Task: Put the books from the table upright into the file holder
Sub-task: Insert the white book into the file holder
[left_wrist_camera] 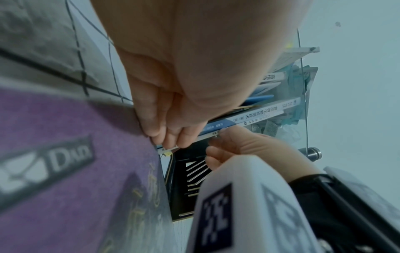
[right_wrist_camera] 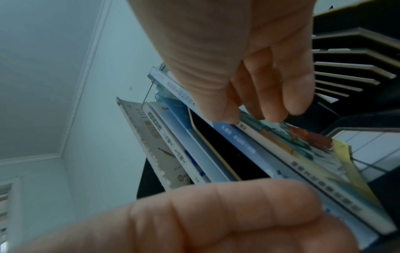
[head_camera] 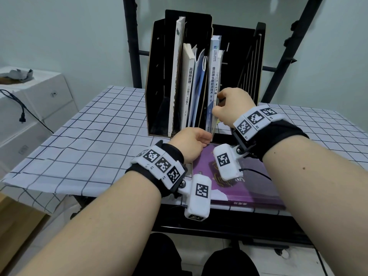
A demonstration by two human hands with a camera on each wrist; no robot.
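A black file holder (head_camera: 157, 72) stands at the back of the checked table with several books upright in it. My right hand (head_camera: 221, 104) pinches a thin book with a colourful cover (head_camera: 218, 76) (right_wrist_camera: 303, 145), upright beside a blue-spined book (head_camera: 213, 80) in the third slot; thumb on the spine side, fingers (right_wrist_camera: 281, 102) on the cover. My left hand (head_camera: 205, 137) curls its fingers (left_wrist_camera: 171, 138) round the lower end of that thin book. A purple book (head_camera: 249, 182) (left_wrist_camera: 65, 137) lies flat on the table under both wrists.
A white-spined book (head_camera: 188, 86), blue folders and a thin white board (head_camera: 176, 76) fill the holder's left slots. The slatted rightmost slot (head_camera: 249, 76) holds nothing. White boxes (head_camera: 39, 100) with a loose cable plug (head_camera: 22, 118) stand at left. A black frame (head_camera: 131, 46) rises behind.
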